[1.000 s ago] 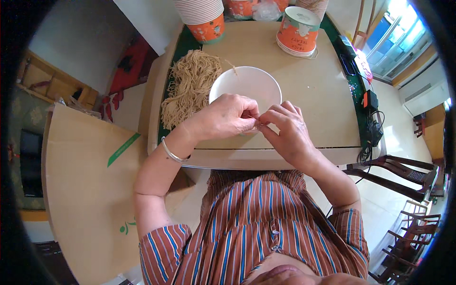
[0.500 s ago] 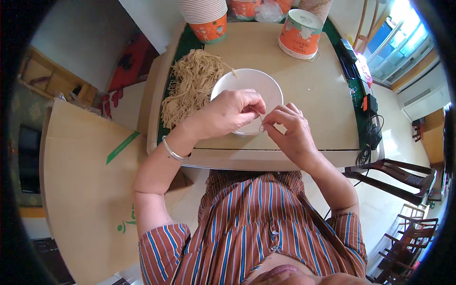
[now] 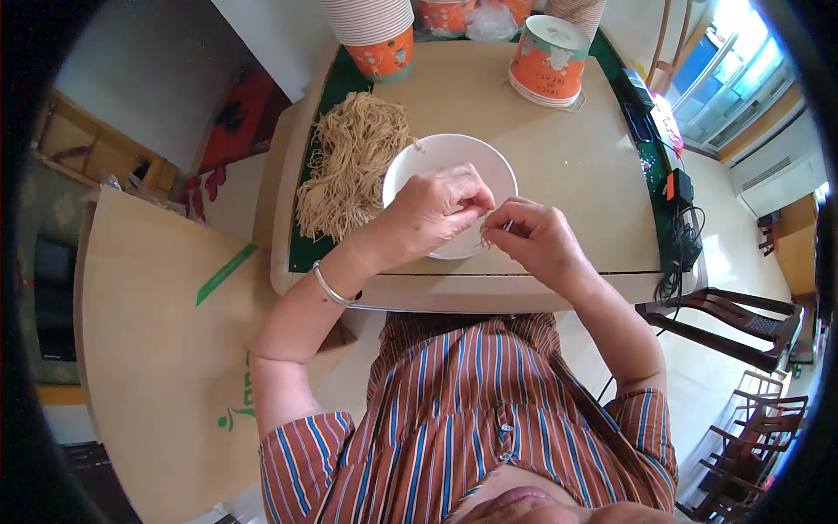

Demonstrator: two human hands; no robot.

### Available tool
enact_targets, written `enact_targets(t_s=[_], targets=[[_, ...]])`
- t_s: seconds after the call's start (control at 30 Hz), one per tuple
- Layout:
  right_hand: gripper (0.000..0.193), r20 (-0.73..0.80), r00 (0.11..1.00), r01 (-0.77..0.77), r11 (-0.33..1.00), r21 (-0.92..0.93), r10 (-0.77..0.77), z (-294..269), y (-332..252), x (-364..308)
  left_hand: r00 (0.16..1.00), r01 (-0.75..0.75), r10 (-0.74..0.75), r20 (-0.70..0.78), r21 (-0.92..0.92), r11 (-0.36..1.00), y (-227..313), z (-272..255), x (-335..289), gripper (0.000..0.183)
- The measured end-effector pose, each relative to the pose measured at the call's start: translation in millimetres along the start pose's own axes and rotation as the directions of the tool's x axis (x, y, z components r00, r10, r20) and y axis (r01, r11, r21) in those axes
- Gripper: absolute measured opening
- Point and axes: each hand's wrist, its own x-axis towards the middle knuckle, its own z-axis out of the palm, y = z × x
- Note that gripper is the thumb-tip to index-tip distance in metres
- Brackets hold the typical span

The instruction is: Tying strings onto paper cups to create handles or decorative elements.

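My left hand (image 3: pixel 436 205), with a silver bangle at the wrist, is closed in a pinch over a white round tub (image 3: pixel 478 152) whose open mouth faces up. Close against its fingertips, my right hand (image 3: pixel 539 237) also pinches. Between them runs a thin beige string (image 3: pixel 485 239), its short loose ends showing under the right fingertips. My fingers hide how the string is looped there. To the left of the tub lies a loose heap of beige strings (image 3: pixel 353 166); one strand from it reaches the tub's left rim.
A stack of orange and white paper tubs (image 3: pixel 381 54) stands at the back left. Another orange tub (image 3: pixel 548 63) is upside down at the back right, near a clear plastic bag (image 3: pixel 491 22). Black cables and an adapter (image 3: pixel 679 189) line the table's right edge. A cardboard box (image 3: pixel 166 349) stands left.
My hands have come closer together, and the gap of string between them has shortened. The white tub sits slightly lower and further left in the view.
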Motion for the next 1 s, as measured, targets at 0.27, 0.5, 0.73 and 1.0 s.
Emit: enact_targets(t_s=[0.27, 0.5, 0.73, 1.0], targets=[[0.015, 0.084, 0.987, -0.143, 0.988, 0.057, 0.138, -6, -8, 4, 0.995, -0.059, 0.064, -0.074, 0.065, 0.996, 0, 6, 1, 0.015], [0.016, 0.036, 0.991, -0.134, 0.989, 0.060, 0.132, -3, -6, 2, 0.996, -0.007, 0.012, -0.090, 0.063, 0.998, 5, 14, 0, 0.015], [0.016, 0.000, 0.992, -0.123, 0.990, 0.068, 0.123, -2, -5, 1, 0.992, 0.026, -0.026, -0.124, -0.001, 1.000, 12, 15, -3, 0.014], [0.014, 0.036, 0.984, -0.178, 0.973, 0.148, 0.175, -3, -3, 2, 0.960, 0.080, -0.010, -0.280, 0.240, 0.968, 3, 14, -4, 0.018]])
